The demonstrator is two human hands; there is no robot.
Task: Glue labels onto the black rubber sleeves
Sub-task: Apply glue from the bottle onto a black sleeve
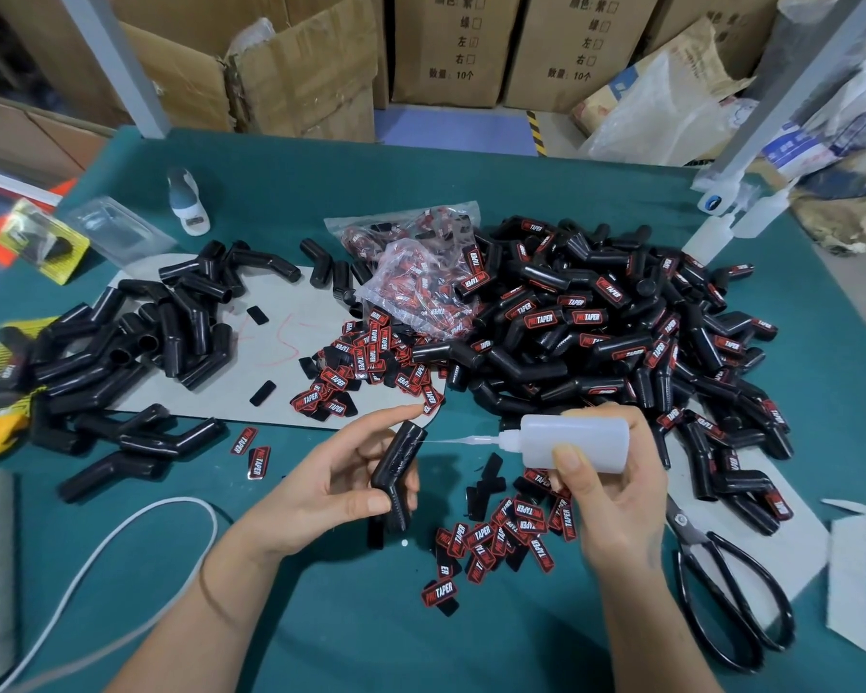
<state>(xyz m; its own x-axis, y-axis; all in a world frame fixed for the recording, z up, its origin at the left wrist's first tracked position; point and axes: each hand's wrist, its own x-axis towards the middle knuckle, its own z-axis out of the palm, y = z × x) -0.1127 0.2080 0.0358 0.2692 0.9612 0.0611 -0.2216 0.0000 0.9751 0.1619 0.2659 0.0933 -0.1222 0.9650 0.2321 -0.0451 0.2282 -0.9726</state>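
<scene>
A green desk carries the work, with cardboard boxes stacked behind it. On its right half lies a big heap of black rubber sleeves already bearing red labels; on the left, partly on a grey sheet, sits a smaller pile of unlabelled sleeves. Between the two heaps a clear plastic bag of labels spills loose red-and-black labels onto the sheet, and another scatter of labels lies on the desk just in front of the right hand. Black scissors rest near the right edge, and a white cord curves along the lower left.

The left hand grips one bent black sleeve upright, thumb curled over its lower part and fingers behind it. The right hand is wrapped around a translucent glue bottle, held sideways, its thin nozzle pointing left at the upper part of the held sleeve, tip close to its surface.
</scene>
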